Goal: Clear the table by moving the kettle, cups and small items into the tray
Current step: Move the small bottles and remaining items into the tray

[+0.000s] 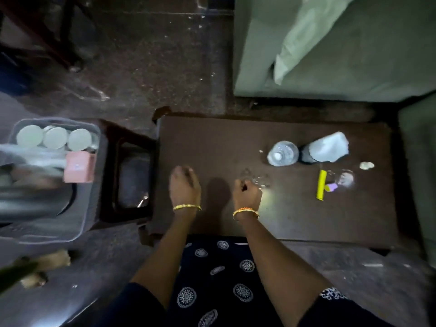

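A grey tray (92, 185) stands on a stool at the left. It holds three pale round cups (54, 137), a pink box (79, 166) and a blurred metal kettle (33, 204). My left hand (184, 186) hovers palm down over the left part of the dark table (295, 220), fingers loosely bent, nothing seen in it. My right hand (246, 193) is curled into a fist beside some small clear bits (258, 180). Further right lie a yellow tube (321, 184), a small purple item (330, 187) and a clear glass (345, 178).
A clear water bottle (282, 153) and a dark bottle topped with white paper (326, 147) stand at the table's back right. A crumpled white scrap (366, 165) lies near the right edge. A green sofa (330, 55) sits behind; a dark stool (132, 173) adjoins the table.
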The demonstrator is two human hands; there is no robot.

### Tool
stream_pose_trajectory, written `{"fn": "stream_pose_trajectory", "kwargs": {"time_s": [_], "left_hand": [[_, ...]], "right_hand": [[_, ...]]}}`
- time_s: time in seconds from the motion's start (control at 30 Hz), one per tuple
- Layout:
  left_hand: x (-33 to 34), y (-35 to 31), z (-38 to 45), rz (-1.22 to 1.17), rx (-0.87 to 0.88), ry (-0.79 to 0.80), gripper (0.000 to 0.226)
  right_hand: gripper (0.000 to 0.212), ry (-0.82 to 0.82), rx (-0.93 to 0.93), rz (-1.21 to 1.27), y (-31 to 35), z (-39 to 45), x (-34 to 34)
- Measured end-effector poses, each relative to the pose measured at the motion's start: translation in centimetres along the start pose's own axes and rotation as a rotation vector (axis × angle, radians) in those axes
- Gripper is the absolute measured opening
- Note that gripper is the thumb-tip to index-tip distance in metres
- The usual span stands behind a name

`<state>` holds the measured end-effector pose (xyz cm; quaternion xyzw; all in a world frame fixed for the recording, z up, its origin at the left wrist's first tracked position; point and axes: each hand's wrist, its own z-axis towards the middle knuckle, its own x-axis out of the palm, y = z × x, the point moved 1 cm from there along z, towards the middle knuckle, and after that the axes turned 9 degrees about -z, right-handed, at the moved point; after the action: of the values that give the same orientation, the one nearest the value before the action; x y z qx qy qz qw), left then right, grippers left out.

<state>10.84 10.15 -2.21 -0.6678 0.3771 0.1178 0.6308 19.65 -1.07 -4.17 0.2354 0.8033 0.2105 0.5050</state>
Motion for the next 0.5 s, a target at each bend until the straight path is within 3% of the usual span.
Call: {"fn": "stream_pose_trajectory", "kwargs": {"time_s": [0.1,0.2,0.3,0.5], "left_hand": [[7.5,-3.5,-6.0,0.091,0.044,0.413,0.025],[14.7,-6.8,-10.9,0.200,0.093,0.707,0.025],[21.0,-9.8,-14.1,0.274,0.118,0.884,0.023],[32.1,-13.8,-17.1,0.315,0.249,1.043,0.039]], "right_hand": [[0.040,-0.074,0.038,-0.008,-3.7,2.8,-4.8],[0.028,-0.127,0.109,0.049,-8.1,6.3,-10.0],[0.013,-0.156,0.221,0.082,-13.1,10.3,-14.4],[0.010,-0.226,0.411,0.107,-21.3,20.1,-21.4]]}}
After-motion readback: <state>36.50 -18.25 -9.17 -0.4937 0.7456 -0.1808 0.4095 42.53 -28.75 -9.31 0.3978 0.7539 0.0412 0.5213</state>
